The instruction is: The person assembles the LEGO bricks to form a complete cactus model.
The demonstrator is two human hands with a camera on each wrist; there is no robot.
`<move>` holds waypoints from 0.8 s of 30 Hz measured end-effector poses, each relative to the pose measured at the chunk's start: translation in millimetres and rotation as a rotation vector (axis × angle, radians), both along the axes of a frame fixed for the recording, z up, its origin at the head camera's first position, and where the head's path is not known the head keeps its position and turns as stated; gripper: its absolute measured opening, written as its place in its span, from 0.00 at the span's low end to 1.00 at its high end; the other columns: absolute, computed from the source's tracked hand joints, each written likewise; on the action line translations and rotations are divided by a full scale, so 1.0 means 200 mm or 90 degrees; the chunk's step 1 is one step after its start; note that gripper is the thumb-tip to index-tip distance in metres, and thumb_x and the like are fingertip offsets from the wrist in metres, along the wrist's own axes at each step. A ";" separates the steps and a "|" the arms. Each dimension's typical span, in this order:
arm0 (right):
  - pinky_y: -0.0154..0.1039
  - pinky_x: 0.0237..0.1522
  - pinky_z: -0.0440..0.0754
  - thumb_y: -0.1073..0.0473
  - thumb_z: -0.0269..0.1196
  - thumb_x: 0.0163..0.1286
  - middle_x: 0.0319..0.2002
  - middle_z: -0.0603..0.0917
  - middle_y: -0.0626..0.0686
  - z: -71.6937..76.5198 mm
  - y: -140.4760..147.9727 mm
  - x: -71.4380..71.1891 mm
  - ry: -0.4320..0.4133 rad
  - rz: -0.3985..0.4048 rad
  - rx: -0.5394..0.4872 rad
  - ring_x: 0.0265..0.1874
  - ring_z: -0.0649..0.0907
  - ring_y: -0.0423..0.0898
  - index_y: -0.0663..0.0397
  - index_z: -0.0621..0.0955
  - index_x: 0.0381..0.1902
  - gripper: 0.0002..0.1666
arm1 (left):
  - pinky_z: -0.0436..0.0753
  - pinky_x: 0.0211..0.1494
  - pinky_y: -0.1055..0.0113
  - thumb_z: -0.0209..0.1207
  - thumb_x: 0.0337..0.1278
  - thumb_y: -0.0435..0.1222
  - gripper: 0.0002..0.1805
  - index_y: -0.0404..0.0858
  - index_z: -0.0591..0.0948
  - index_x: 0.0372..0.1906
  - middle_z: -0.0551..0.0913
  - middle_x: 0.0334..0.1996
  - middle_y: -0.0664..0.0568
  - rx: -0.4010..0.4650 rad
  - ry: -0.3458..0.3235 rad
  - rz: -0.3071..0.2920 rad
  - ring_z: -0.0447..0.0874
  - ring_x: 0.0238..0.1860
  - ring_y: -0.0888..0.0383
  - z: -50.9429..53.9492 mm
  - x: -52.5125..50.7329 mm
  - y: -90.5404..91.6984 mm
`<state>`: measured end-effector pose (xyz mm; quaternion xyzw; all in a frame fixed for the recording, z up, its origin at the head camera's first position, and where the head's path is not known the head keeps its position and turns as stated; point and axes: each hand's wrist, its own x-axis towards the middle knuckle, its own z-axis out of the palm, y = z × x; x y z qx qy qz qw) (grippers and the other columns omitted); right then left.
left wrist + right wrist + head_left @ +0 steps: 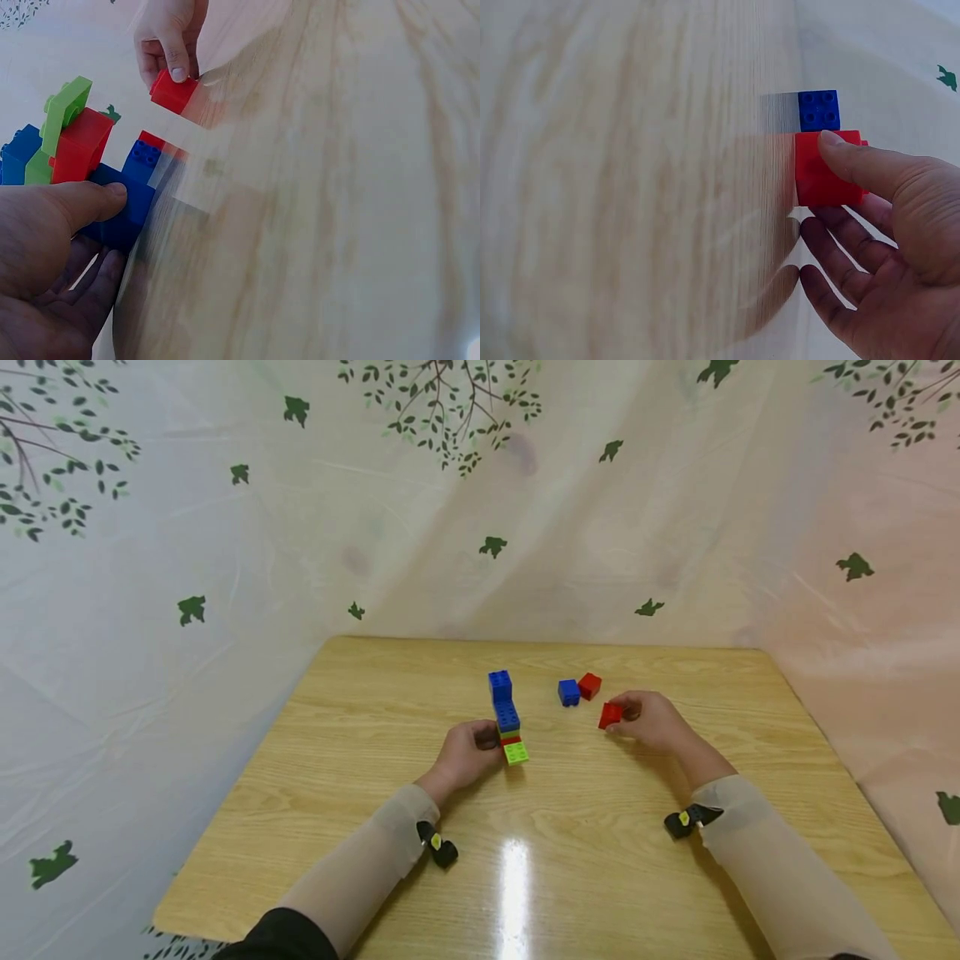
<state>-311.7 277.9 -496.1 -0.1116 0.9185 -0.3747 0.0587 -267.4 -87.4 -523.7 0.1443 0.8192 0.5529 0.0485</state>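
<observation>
A joined stack of bricks stands left of the table's middle: blue bricks point(507, 716) at the back and top, with a red layer and a light green brick point(516, 752) at the near end. My left hand point(467, 755) grips its lower part from the left; in the left wrist view the thumb presses a dark blue brick point(133, 210), below a red brick point(81, 144). Farther right, my right hand point(651, 720) pinches a red brick point(611, 716) between thumb and fingers, low at the table. The right wrist view shows the thumb on that red brick point(821, 171).
Behind the held red brick, a loose blue brick point(569, 693) and another red brick point(590, 686) lie side by side on the wooden table point(600, 860). A patterned cloth point(420, 543) hangs behind the table and along both sides.
</observation>
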 end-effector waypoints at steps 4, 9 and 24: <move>0.48 0.50 0.84 0.56 0.75 0.68 0.51 0.86 0.62 -0.01 0.00 0.00 -0.004 -0.005 0.004 0.49 0.83 0.58 0.65 0.82 0.60 0.28 | 0.87 0.58 0.61 0.69 0.63 0.27 0.18 0.31 0.85 0.58 0.88 0.53 0.41 0.004 0.004 -0.002 0.88 0.54 0.49 -0.01 -0.01 0.00; 0.50 0.51 0.84 0.57 0.75 0.68 0.52 0.86 0.62 -0.01 0.01 0.00 -0.002 -0.010 0.010 0.49 0.84 0.58 0.63 0.83 0.60 0.26 | 0.87 0.57 0.62 0.69 0.63 0.27 0.18 0.31 0.85 0.57 0.88 0.52 0.41 0.006 0.008 -0.002 0.89 0.54 0.49 -0.01 0.00 0.00; 0.42 0.40 0.86 0.53 0.73 0.71 0.54 0.86 0.61 0.04 -0.10 0.04 0.008 -0.023 -0.015 0.51 0.84 0.59 0.60 0.81 0.64 0.29 | 0.86 0.58 0.61 0.69 0.64 0.28 0.18 0.32 0.85 0.58 0.88 0.53 0.42 -0.004 0.004 -0.009 0.88 0.55 0.50 0.01 -0.03 -0.01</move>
